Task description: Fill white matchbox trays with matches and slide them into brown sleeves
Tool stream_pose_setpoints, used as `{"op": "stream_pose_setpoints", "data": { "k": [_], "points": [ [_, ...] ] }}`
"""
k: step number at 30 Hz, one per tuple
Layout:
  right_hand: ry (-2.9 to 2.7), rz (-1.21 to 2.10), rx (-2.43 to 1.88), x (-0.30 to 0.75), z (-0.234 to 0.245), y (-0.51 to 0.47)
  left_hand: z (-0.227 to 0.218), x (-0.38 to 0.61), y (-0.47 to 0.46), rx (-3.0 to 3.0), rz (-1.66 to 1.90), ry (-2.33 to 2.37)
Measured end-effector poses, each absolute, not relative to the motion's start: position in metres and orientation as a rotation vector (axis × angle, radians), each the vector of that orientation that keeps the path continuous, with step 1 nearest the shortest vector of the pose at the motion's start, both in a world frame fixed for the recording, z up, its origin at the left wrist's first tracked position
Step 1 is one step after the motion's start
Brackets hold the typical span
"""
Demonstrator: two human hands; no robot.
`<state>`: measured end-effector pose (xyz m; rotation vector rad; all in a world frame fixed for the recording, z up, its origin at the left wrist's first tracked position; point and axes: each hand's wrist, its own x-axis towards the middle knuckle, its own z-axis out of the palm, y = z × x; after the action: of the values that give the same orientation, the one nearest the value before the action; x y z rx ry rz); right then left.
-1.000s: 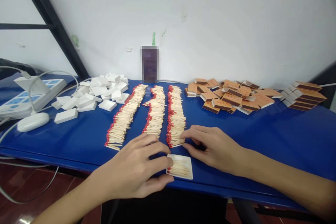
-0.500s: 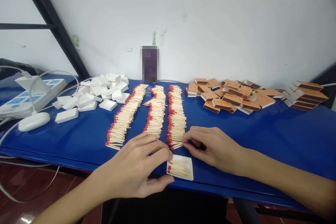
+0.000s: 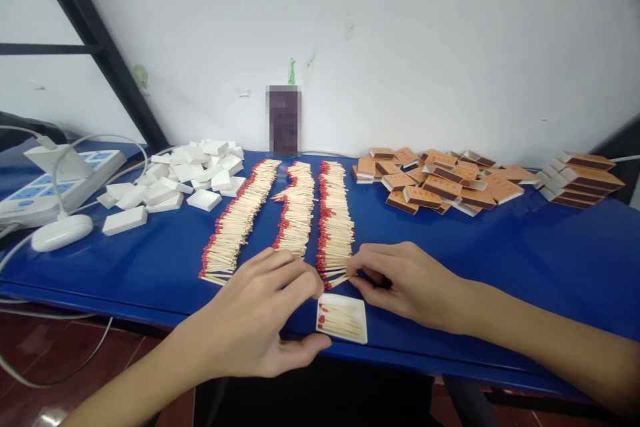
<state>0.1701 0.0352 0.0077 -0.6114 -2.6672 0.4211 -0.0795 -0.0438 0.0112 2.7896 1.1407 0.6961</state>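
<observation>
My left hand (image 3: 273, 317) curves around the left end of a small white matchbox tray (image 3: 363, 321) near the table's front edge. Its index finger is at the upper left corner and its thumb at the lower edge, gripping lightly. Several red-tipped matches (image 3: 343, 321) lie side by side in the tray. Just beyond it, my right hand (image 3: 400, 280) pinches the plain end of a match (image 3: 337, 282) at the near end of the right-hand row of matches (image 3: 337, 227). Two more match rows, a middle row (image 3: 296, 213) and a left row (image 3: 240, 220), run back toward the wall.
White empty trays (image 3: 193, 170) are heaped at the back left, beside a power strip (image 3: 65, 180) and a white cabled device (image 3: 63, 232). Orange matchbox sleeves (image 3: 440, 180) lie piled at the back right, near stacked matchboxes (image 3: 583, 180). A blurred dark panel (image 3: 285, 121) leans against the wall.
My left index finger has drawn back slightly from the tray's corner. The near match at my right fingertips has tilted a little. The view has shifted slightly.
</observation>
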Motion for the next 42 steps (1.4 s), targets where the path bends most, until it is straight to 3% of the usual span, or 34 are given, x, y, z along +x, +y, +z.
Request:
{"op": "stream_pose_setpoints", "data": {
  "k": [20,35,42],
  "points": [
    [-2.776,0.696,-0.825,0.175,0.025,0.032,0.010,-0.081,-0.042,2.723,0.664,1.060],
    [-2.899,0.436,-0.811,0.175,0.021,0.030,0.012,-0.081,-0.042,2.731,0.676,1.008],
    [-2.708,0.694,-0.798,0.175,0.030,0.019,0.010,-0.081,-0.042,2.749,0.688,1.061]
  ]
}}
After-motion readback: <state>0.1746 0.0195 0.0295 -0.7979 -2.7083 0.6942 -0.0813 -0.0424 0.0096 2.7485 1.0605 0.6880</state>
